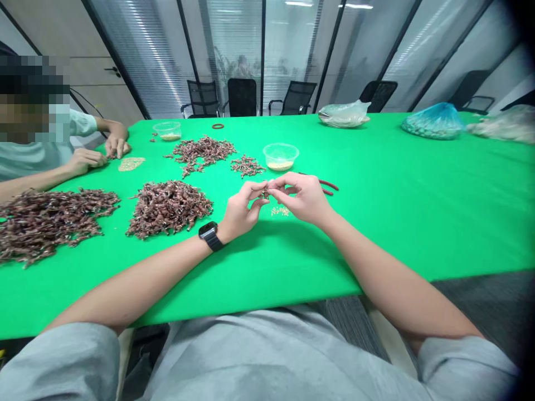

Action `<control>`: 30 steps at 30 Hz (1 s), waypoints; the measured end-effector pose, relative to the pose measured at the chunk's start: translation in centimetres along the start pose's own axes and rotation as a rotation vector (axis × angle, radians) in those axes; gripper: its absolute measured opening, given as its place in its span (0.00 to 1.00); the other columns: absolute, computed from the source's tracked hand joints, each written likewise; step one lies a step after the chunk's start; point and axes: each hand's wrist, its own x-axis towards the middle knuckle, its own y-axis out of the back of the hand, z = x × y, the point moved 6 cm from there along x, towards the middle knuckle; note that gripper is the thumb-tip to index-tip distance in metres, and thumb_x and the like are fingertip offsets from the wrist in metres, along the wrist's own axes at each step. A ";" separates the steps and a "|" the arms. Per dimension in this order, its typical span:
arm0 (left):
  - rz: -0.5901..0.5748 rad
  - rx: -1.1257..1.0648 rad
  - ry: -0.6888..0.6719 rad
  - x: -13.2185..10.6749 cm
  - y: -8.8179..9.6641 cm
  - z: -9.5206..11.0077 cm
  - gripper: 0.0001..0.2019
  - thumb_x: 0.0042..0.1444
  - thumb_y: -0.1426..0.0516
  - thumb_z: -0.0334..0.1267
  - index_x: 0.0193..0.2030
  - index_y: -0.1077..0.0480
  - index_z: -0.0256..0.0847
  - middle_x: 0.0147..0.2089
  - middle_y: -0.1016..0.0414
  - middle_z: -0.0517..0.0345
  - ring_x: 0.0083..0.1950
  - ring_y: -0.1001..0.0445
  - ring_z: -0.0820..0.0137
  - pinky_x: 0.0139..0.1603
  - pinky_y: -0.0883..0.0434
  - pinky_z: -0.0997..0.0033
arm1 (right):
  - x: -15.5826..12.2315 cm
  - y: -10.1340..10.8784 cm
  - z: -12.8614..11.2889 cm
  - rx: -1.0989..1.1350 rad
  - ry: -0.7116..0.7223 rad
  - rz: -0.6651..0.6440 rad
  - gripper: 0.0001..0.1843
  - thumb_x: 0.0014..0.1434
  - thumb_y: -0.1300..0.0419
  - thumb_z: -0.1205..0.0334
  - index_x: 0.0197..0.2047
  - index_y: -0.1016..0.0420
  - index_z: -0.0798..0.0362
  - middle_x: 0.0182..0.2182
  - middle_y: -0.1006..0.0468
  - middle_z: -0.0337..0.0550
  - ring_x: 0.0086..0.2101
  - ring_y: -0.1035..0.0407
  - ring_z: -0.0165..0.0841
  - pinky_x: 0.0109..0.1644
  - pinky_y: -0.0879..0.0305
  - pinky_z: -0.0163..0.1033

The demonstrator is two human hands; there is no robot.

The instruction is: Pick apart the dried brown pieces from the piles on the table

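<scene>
Meeting fingertip to fingertip just in from the near edge of the green table (401, 206), the left hand (241, 210) and right hand (308, 199) are both pinching a small dark piece (264, 194) above scattered golden bits (280, 211), so working that one piece seems to be the step, and the next move is probably calling for a light, steady pinch. Brown heaps (169, 209) are crowding the left side, the nearer clear tub (281, 150) and red-handled tool (329, 185) are bounding the far side, and room is opening rightward, short of the bags (345, 115) along the far edge.
</scene>
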 end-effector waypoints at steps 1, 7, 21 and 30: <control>0.000 -0.002 -0.007 0.0 0.0 0.1 0.14 0.63 0.41 0.31 0.55 0.34 0.40 0.54 0.20 0.48 0.54 0.20 0.66 0.53 0.22 0.69 | 0.0 0.0 0.0 0.004 0.000 0.000 0.09 0.61 0.36 0.58 0.38 0.18 0.54 0.36 0.17 0.45 0.35 0.24 0.34 0.39 0.26 0.39; -0.028 0.039 -0.078 -0.2 -0.2 -0.1 0.15 0.65 0.43 0.30 0.58 0.35 0.39 0.56 0.21 0.47 0.55 0.20 0.67 0.53 0.22 0.69 | 0.0 -0.4 0.4 0.138 -0.172 -0.046 0.13 0.59 0.36 0.53 0.36 0.19 0.56 0.32 0.18 0.45 0.30 0.27 0.32 0.33 0.28 0.37; -0.016 -0.003 -0.063 0.2 0.0 0.2 0.17 0.65 0.43 0.28 0.59 0.36 0.39 0.60 0.23 0.46 0.58 0.22 0.67 0.57 0.24 0.67 | -0.4 -1.1 2.8 0.553 -0.502 -0.108 0.21 0.47 0.26 0.47 0.37 0.17 0.56 0.32 0.18 0.45 0.29 0.28 0.30 0.30 0.27 0.37; 0.026 -0.042 0.084 0.2 0.2 -0.4 0.15 0.63 0.39 0.36 0.55 0.34 0.40 0.55 0.20 0.47 0.55 0.20 0.64 0.55 0.23 0.65 | 0.0 0.3 0.5 0.059 0.003 0.063 0.10 0.60 0.33 0.57 0.44 0.16 0.51 0.40 0.17 0.45 0.35 0.24 0.34 0.37 0.25 0.40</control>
